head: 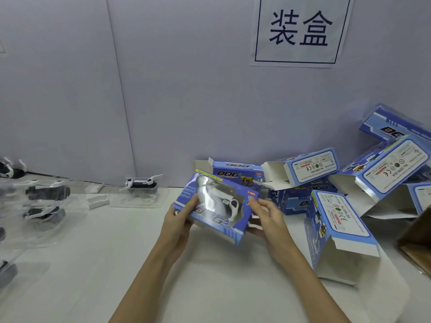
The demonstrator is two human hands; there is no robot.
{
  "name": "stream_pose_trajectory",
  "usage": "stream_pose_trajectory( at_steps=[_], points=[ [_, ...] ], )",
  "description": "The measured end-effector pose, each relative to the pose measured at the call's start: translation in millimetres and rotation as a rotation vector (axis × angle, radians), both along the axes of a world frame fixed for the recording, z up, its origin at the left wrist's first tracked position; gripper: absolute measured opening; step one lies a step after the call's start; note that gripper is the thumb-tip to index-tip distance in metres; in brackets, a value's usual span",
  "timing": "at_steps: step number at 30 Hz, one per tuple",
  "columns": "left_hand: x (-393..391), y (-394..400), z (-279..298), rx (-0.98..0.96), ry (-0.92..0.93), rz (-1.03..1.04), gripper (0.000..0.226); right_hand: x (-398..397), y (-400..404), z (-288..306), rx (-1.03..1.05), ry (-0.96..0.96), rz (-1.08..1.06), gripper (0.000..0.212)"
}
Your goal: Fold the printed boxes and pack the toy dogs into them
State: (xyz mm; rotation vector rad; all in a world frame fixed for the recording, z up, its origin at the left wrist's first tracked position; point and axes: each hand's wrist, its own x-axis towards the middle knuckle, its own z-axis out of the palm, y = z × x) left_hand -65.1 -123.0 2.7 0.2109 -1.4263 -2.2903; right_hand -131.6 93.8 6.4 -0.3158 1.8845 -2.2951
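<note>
Progress judged as early to middle — one windowed box [215, 203] is up off the table [210, 287], gripped at both ends. Left hand [180, 214] curls round its left end, thumb on the window face; right hand [263, 214] curls round its right end, where the end flap looks not yet tucked, though blur hides the detail. A white toy dog [229, 202] shows through the window, so this box appears loaded and awaits closing.

Right of the held box: a heap of folded boxes [349, 180], several with end flaps open and white interiors showing; whether any holds a dog cannot be told. One open box [338, 229] stands just right of the held box.

Left of the held box: a dog in its clear tray [141, 185], and farther left more trays with dogs [46, 201] — unpacked, so much remains.
</note>
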Motion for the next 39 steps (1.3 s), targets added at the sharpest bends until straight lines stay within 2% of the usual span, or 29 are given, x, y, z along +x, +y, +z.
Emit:
stream_pose_trajectory(
  at_steps=[3, 5, 8, 11, 14, 17, 21, 23, 24, 27, 28, 30, 32, 33, 34, 35, 37, 39],
  points=[
    [-1.1, 4.3, -1.3, 0.087, 0.057, 0.110, 0.043, 5.0, 6.3, 10.9, 0.188, 0.027, 0.134, 0.064],
    [-0.3, 4.4, -0.2, 0.104, 0.086, 0.107, 0.042, 8.2, 10.3, 17.3, 0.322, 0.066, 0.178, 0.072],
    [-0.9, 7.2, 1.4, 0.091, 0.102, 0.094, 0.050, 10.2, 16.5, 22.7, 0.259, 0.052, 0.203, 0.071],
    [-3.3, 13.8, 1.2, 0.045, 0.070, 0.095, 0.059, 11.4, 27.1, 28.7, 0.233, 0.066, 0.251, 0.059],
    [-3.3, 11.6, -0.6, 0.112, 0.045, 0.113, 0.076, 14.1, 31.7, 36.1, 0.200, 0.122, 0.153, 0.060],
    [-2.8, -1.3, -3.0, 0.171, 0.028, 0.130, 0.078, 16.8, 34.1, 51.1, -0.025, 0.133, -0.050, 0.056],
    [-5.0, -10.8, -9.9, 0.141, -0.038, 0.130, 0.070, 14.2, 48.6, 73.2, -0.507, 0.094, -0.201, 0.028],
    [-6.3, -12.2, -10.7, 0.147, -0.060, 0.123, 0.068, 12.0, 58.6, 84.9, -0.641, 0.090, -0.290, 0.023],
    [-6.5, -11.9, -10.0, 0.148, -0.068, 0.115, 0.066, 10.6, 64.5, 92.6, -0.684, 0.101, -0.351, 0.028],
    [-6.5, -9.1, -8.0, 0.153, -0.081, 0.090, 0.062, 1.4, 86.6, 98.6, -1.107, 0.137, -0.472, 0.061],
    [-6.2, -7.8, -7.6, 0.152, -0.080, 0.083, 0.061, -1.8, 95.5, 98.0, -1.148, 0.114, -0.485, 0.064],
    [-7.0, -7.4, -8.1, 0.147, -0.079, 0.079, 0.061, -10.8, 104.8, 93.5, -1.223, -0.002, -0.340, 0.056],
    [-6.3, -5.6, -6.9, 0.132, -0.080, 0.071, 0.061, -16.6, 105.0, 83.4, -0.993, -0.021, -0.391, 0.056],
    [-6.1, -4.5, -6.1, 0.124, -0.085, 0.069, 0.062, -21.8, 101.7, 81.1, -0.958, -0.006, -0.357, 0.065],
    [-6.9, -3.9, -7.2, 0.123, -0.078, 0.070, 0.062, -17.4, 95.9, 79.7, -0.838, 0.115, -0.373, 0.072],
    [-5.8, -3.0, -6.0, 0.115, -0.087, 0.070, 0.062, -13.2, 89.0, 76.2, -0.823, 0.125, -0.350, 0.069],
    [-5.3, -2.1, -5.5, 0.109, -0.094, 0.064, 0.062, -17.0, 68.4, 61.2, -0.611, 0.096, -0.374, 0.045],
    [-6.4, 1.1, -5.9, 0.112, -0.100, 0.069, 0.062, -8.0, 40.4, 42.1, -0.387, 0.054, -0.290, 0.024]
  ],
)
